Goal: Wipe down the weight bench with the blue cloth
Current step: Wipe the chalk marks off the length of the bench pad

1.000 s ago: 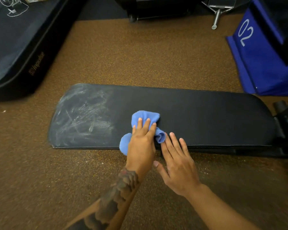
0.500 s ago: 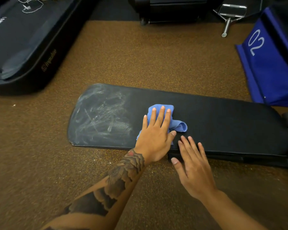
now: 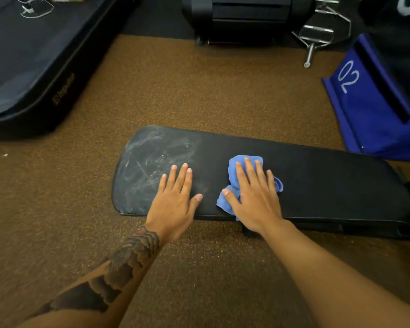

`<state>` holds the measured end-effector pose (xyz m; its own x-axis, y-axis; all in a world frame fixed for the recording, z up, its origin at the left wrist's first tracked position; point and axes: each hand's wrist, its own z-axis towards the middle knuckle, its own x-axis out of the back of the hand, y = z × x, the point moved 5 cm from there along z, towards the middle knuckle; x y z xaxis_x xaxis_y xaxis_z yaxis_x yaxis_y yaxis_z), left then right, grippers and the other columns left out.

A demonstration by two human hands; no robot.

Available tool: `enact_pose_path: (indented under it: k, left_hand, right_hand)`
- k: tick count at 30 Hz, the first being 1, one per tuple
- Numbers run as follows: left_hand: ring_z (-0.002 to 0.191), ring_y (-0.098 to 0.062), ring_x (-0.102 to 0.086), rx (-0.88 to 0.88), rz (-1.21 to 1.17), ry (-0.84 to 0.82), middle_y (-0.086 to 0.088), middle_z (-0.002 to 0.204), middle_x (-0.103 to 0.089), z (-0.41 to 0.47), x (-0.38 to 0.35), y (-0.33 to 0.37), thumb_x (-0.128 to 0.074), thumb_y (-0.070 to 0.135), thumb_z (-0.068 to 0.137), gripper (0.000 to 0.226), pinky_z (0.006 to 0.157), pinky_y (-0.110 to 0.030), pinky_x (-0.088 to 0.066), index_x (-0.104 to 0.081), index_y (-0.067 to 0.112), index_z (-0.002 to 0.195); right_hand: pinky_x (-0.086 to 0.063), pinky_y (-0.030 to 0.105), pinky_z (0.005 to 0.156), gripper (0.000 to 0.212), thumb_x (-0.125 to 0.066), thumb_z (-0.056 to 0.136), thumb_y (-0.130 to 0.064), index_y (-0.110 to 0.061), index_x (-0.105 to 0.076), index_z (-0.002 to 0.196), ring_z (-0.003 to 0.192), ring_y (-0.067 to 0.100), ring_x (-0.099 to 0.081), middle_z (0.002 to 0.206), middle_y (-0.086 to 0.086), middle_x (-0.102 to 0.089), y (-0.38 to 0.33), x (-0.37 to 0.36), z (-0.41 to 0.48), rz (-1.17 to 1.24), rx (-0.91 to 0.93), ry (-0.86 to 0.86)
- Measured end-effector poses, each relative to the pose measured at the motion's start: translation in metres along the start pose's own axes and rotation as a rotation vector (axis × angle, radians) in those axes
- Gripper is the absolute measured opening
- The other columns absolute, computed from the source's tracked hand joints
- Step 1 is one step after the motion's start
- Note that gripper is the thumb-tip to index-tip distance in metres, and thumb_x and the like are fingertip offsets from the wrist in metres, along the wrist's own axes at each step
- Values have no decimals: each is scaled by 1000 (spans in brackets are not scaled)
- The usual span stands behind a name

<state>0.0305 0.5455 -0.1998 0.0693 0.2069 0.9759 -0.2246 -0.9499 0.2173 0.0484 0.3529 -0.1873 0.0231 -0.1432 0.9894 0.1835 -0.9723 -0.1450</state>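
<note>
Your right hand [image 3: 253, 200] lies flat on the blue cloth [image 3: 233, 165], fingers straight and a little apart, pressing the bunched fabric onto the weight bench [image 3: 329, 185]. The cloth sits about midway along the bench's black pad, close to its near edge. Folds of the cloth show past your fingertips and beside your thumb.

Your left hand [image 3: 173, 200] rests palm-down on the bare pad just beside the cloth, toward the bench's left end. Its fingers are straight and slightly spread, the thumb is held out, and it holds nothing. A dark tattoo [image 3: 126, 259] runs up that forearm.

Whitish smears [image 3: 149, 162] cover the bench's left end, right up to your left fingertips. From the cloth rightward the pad looks plain black. Brown speckled floor [image 3: 199, 86] surrounds the bench.

Beyond the bench's right end stands a blue box [image 3: 365, 119] marked "02" in white. Beyond its left end lies a large black padded piece [image 3: 29, 67]. Its rim carries blurred gold lettering that seems to read "Impulse". Past the bench's far edge are a black machine base [image 3: 242, 20] and a chrome cable handle [image 3: 316, 36].
</note>
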Motion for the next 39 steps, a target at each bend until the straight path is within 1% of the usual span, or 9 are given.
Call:
enact_pose_path:
  k: [4,7,10,14,18,21,26,32,39]
  left_hand:
    - [147,-28,2,5,70,-6,-9,160,-9,-4,-4,-25,-8,53,95,72,119,-45,-4,-11,7,150]
    - [147,-29,-3,-1,92,2,-10,159,-13,-1,-4,-32,-10,52,96,71,119,-46,-6,-14,6,150]
    - [147,-28,-2,-10,134,7,-10,159,-13,2,-5,-34,-8,51,96,71,119,-45,-4,-14,5,150]
    - [147,-28,-3,-13,161,20,-11,159,-13,1,-6,-34,-9,49,97,69,119,-45,-4,-14,4,150]
    - [147,-29,-4,-23,157,38,-13,158,-15,1,-5,-31,-12,47,99,67,119,-47,-6,-16,3,149]
    - [147,-30,-5,-26,147,46,-14,158,-16,0,-5,-32,-12,46,99,66,119,-48,-9,-19,1,148]
    - [147,-31,-5,-38,134,45,-16,157,-15,1,-8,-34,-13,45,99,66,118,-49,-10,-20,0,147]
    - [146,-32,-6,-41,129,59,-18,157,-16,2,-9,-36,-16,44,99,66,118,-49,-10,-22,-2,147]
    - [147,-31,-3,-48,123,57,-17,157,-13,1,-8,-36,-14,44,99,66,119,-48,-8,-19,0,148]
  right_hand:
    - [-9,55,116,75,-21,91,-62,-18,-15,152,146,37,0,161,10,-8,-7,-13,3,-9,-67,-48]
    - [-8,55,115,73,-29,94,-60,-19,-16,152,145,40,0,160,11,-7,-13,-18,1,-7,-95,-56]
    - [-14,57,114,62,-29,97,-50,-18,-24,150,143,43,-8,159,14,-14,-15,-19,1,-22,-84,-26]
    - [-26,59,107,54,-31,95,-35,-9,-42,141,137,45,-27,150,18,-35,-16,-22,3,8,-82,19]
    - [-31,59,106,43,-48,94,-18,-2,-49,133,134,45,-34,145,20,-41,-20,-25,5,48,-65,86]
    - [-32,58,106,46,-61,87,-11,1,-51,130,133,45,-36,143,21,-43,-27,-26,5,89,-28,121]
    - [-37,57,103,40,-45,91,-14,1,-54,127,129,43,-41,139,20,-48,-51,-28,1,143,67,179]
    - [-36,53,106,43,-58,87,-6,1,-53,129,132,40,-40,140,19,-48,-61,-35,-23,147,183,189]
    - [-36,52,107,42,-45,90,-11,2,-54,129,133,38,-40,140,18,-49,-29,-28,-41,64,174,186]
